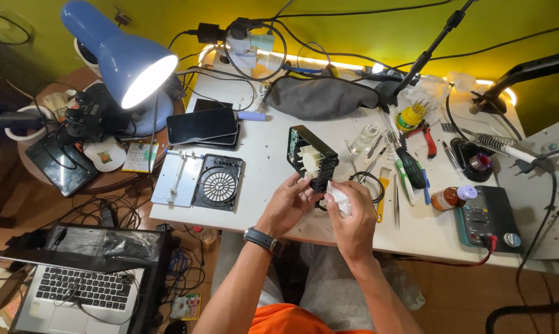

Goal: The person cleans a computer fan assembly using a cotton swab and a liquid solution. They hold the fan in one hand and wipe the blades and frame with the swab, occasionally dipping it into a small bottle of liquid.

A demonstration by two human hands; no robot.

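Observation:
A small black fan housing (310,156) with a pale impeller inside stands tilted above the white table (267,154). My left hand (290,201), with a dark watch on the wrist, grips the housing's lower edge. My right hand (354,213) holds a crumpled white tissue (340,196) pressed against the housing's lower right side. A black round grille cover (218,182) lies flat on the table to the left.
A lit blue desk lamp (121,55) hangs over the left side. Two dark phones (203,125), a grey cloth (323,97), screwdrivers and red pliers (427,137), a multimeter (487,218), a brown bottle (446,198) and a soldering iron stand (477,162) crowd the table. A laptop (81,287) sits lower left.

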